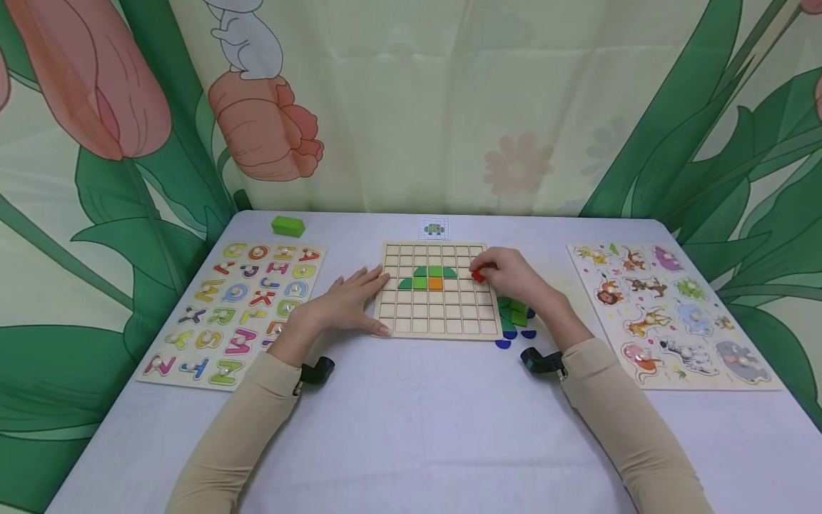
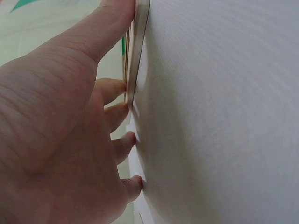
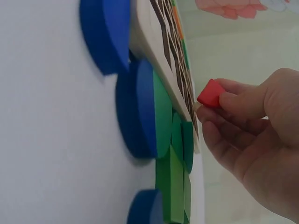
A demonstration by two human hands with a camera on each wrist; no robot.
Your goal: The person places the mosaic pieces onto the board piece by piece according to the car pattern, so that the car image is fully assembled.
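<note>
Head view, red piece (image 1: 478, 275): between thumb and fingers at the right side of the grid board, over its upper half; it is probably just above the surface, though the fingers hide its lower edge.
Right hand (image 1: 510, 273): pinching the red piece; the right wrist view shows the thumb pressed to one face, the other fingers bent behind.
Grid board (image 1: 420, 310): pale wood with dark lines between square cells, lying flat on the counter (image 1: 449, 428).
Pieces laid in the cells: green pieces (image 1: 419, 283), some square and some rounded, with one orange square (image 1: 435, 284) in the lower row.
Left hand (image 1: 343, 301): fingers spread, thumb apart, touching the board's left edge.
Loose pieces: green blocks (image 1: 519, 318) and blue rounded pieces (image 1: 504, 344) beside the board's right edge, near its lower corner.
Picture card (image 1: 434, 228): just beyond the board, showing a small, mostly green figure on a grid.
Letter board (image 1: 178, 378): left of the grid board, bright letters in rows.
Green block (image 1: 287, 226): beyond the letter board, near the counter's far edge.
Animal board (image 1: 674, 382): well apart on the right, with a zebra and a lion among its figures.
Backdrop (image 1: 411, 128): pale cloth printed with tulips and leaves.
</note>
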